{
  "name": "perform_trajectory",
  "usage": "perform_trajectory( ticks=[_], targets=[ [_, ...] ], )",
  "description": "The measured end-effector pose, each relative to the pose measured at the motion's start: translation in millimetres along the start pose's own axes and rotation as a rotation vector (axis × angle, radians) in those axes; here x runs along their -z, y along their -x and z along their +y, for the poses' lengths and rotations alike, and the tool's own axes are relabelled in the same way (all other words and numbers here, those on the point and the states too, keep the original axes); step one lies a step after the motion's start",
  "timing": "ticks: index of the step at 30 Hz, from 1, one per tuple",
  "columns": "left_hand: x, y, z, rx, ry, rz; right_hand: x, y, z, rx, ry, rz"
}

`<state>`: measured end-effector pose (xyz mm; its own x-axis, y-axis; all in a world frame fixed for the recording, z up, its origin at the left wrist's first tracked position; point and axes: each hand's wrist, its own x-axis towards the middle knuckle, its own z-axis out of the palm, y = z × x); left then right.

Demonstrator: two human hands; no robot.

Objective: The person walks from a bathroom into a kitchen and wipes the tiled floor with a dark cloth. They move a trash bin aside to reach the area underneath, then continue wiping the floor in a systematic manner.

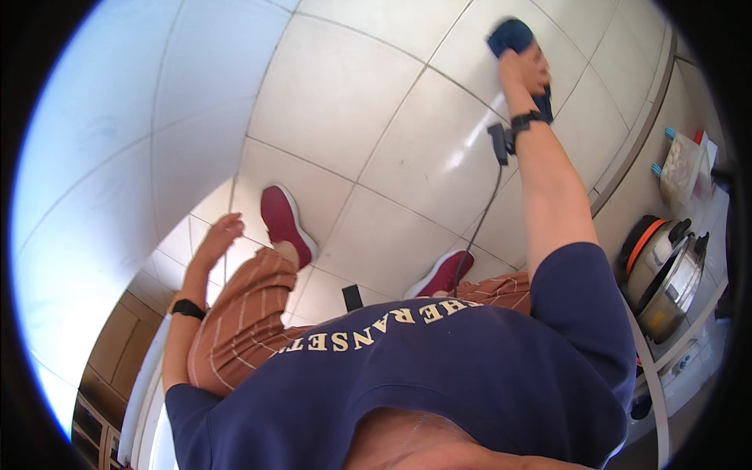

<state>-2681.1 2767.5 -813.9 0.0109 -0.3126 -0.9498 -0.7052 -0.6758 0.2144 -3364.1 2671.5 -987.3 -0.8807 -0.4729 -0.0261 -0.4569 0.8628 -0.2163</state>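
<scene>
My right hand [527, 69] grips a dark navy cloth [511, 36], slightly blurred, at the upper right over the pale floor tiles [405, 147]. Part of the cloth shows on the far side of the hand; whether it touches the tiles I cannot tell. A black strap with a small black device [499, 143] sits on that wrist, and a thin cable runs from it toward my body. My left hand [223, 236] hangs beside my left knee with loosely bent fingers and nothing visible in it. It wears a black wristband [188, 308].
A glossy tiled surface [111, 117] rises close on the left. At the right, metal pots [672, 285] and a clear bag or container [681, 173] sit on a rack [658, 405]. Wooden cabinets [120, 335] stand lower left. My maroon shoes [282, 217] are on the floor.
</scene>
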Motion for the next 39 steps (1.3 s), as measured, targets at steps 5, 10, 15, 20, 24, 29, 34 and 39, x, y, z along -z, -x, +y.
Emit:
perform_trajectory(
  ticks=[5,10,15,20,24,29,34,39],
  targets=[
    [8.1,0.5,-14.1,0.038,-0.063,0.119,-15.4,118.2,-40.7,0.734,-0.008,-0.099],
    [3.5,-1.4,-22.4,0.012,-0.102,0.09,23.4,226.8,-19.5,1.021,-0.24,-0.457],
    [-3.3,-4.1,-24.1,0.035,0.027,0.052,49.8,231.3,-16.2,0.987,-0.213,-0.503],
    [-3.5,1.5,-23.4,-0.031,0.053,0.012,33.2,225.6,-22.2,0.98,-0.156,-0.543],
    [0.0,4.6,-33.0,0.0,0.084,0.016,1.4,157.2,-37.3,1.091,-0.579,-0.51],
    [-2.1,5.5,-68.4,0.094,0.15,0.031,-35.4,92.6,-122.0,0.527,-0.07,-0.079],
    [-4.0,11.9,-93.2,0.154,0.176,0.049,-58.6,209.5,-203.8,0.989,-0.194,-0.285],
    [-4.9,12.6,-84.9,0.11,0.193,0.054,-61.0,352.6,-185.8,1.358,-0.137,-0.42]
  ],
)
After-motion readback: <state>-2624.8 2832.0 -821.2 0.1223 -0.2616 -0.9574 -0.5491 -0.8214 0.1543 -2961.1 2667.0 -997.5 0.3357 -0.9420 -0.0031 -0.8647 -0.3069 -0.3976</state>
